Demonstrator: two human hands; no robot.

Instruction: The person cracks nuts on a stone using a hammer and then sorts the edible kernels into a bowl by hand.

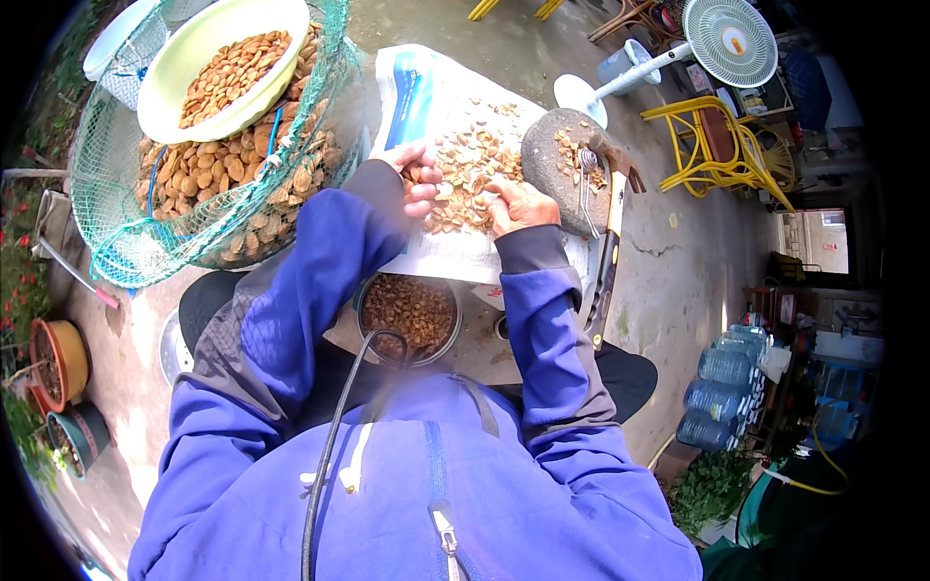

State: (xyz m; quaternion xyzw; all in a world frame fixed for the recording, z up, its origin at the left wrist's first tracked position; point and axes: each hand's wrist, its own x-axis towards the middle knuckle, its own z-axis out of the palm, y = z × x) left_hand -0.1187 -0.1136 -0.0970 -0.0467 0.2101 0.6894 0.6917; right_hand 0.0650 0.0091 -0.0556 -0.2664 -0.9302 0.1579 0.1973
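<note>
Cracked shell pieces (472, 149) lie scattered over a printed paper sheet (454, 265) before me. My left hand (418, 178) is curled at the left side of the pile, with brown kernels partly visible inside its fingers. At the pile's right side, my right hand (519, 205) has thumb and fingertips together over the shells; whether they pinch a piece cannot be told. A round stone (541, 163) holds shell bits and a coiled metal tool (587, 181). Beside it lies a hammer (610, 247) with a black and yellow handle.
At the left, a green mesh net (109, 189) holds unshelled pits (203, 171) and a pale yellow bowl (156, 94) of brown kernels. A metal pot (459, 319) of shell bits stands below the paper. Beyond are a white fan (730, 43) and a yellow chair (676, 145).
</note>
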